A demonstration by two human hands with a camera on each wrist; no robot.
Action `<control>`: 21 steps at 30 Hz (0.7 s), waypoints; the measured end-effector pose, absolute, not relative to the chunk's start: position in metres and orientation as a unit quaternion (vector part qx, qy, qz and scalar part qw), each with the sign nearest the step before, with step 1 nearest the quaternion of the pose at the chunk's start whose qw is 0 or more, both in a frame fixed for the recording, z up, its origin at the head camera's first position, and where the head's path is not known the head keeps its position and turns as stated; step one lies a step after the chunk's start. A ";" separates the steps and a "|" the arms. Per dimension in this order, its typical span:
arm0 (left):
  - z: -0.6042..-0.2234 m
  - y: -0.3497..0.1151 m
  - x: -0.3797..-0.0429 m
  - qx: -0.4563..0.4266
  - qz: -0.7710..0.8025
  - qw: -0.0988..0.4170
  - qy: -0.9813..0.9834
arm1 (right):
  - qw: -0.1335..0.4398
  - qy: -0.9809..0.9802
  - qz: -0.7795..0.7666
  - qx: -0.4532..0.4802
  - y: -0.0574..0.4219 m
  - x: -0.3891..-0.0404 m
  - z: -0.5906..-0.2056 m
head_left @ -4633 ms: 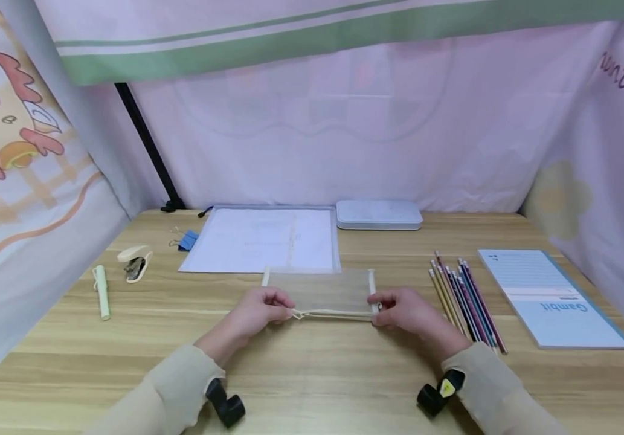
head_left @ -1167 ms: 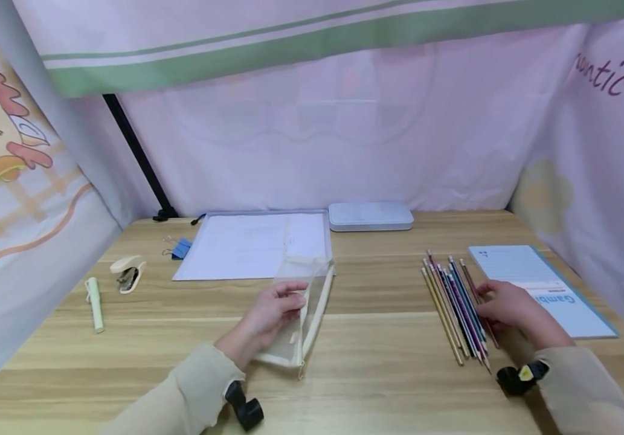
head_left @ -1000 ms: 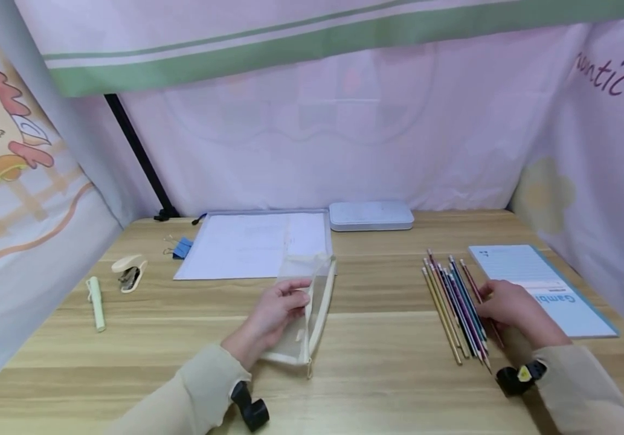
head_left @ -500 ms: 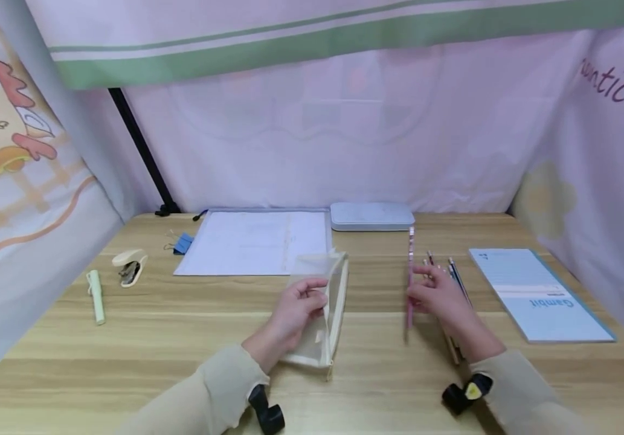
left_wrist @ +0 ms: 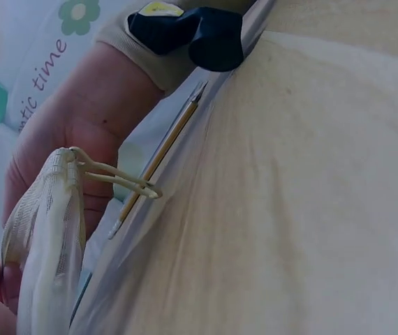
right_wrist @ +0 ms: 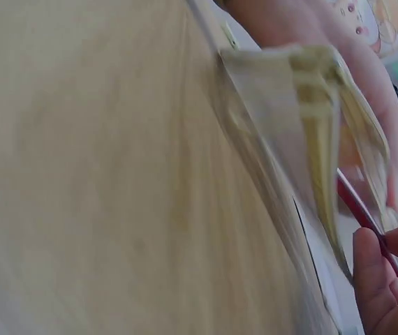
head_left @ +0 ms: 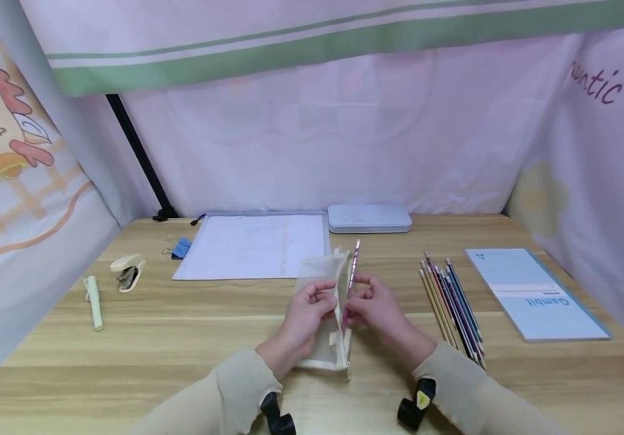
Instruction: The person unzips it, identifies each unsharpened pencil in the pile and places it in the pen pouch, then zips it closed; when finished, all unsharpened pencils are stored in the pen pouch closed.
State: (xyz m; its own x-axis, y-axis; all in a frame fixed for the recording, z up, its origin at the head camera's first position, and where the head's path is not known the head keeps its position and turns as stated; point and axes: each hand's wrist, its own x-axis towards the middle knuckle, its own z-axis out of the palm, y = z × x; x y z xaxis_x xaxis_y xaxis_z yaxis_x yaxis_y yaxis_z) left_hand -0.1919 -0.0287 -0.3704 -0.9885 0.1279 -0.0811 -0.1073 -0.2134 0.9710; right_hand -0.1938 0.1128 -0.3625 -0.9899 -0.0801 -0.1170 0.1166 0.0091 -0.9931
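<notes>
A cream mesh zip pouch [head_left: 318,350] stands on its side over the table, its zip opening facing right. My left hand [head_left: 302,317] pinches one edge of that opening. In my right hand [head_left: 381,311], thumb and fingers pinch a purple-pink pencil [head_left: 354,266]. The pencil's lower part is inside the pouch mouth, and its pale end sticks up past the rim. In the right wrist view the pencil [right_wrist: 359,206] runs between the pouch's two edges. Right of the hands lies a loose bunch of pencils [head_left: 453,308], gold, purple and dark blue.
A blue notepad [head_left: 540,296] lies at the right. Behind the hands are a clear folder with white paper [head_left: 252,248] and a pale tin case [head_left: 369,219]. Towards the left lie a blue binder clip [head_left: 181,248], a cream stapler [head_left: 128,272] and a light green pen [head_left: 94,303].
The right hand first let go of the flat pouch, then took a pencil from the bunch's right side and carried it left into the pouch mouth. The left hand turned the pouch and spread it.
</notes>
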 end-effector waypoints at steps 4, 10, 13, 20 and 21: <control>-0.369 -0.026 -0.195 0.003 0.784 0.047 0.619 | 0.110 0.725 -0.679 -0.009 0.106 -0.183 -0.365; -0.367 -0.027 -0.196 -0.002 0.789 0.041 0.614 | 0.115 0.745 -0.657 -0.009 0.112 -0.178 -0.360; -0.367 -0.030 -0.196 -0.002 0.790 0.042 0.612 | 0.094 0.769 -0.632 -0.008 0.127 -0.179 -0.355; -0.361 -0.035 -0.196 0.006 0.784 0.038 0.619 | 0.011 0.850 -0.524 -0.050 0.195 -0.182 -0.344; -0.360 -0.036 -0.196 0.008 0.783 0.036 0.621 | 0.000 0.856 -0.515 -0.050 0.206 -0.184 -0.344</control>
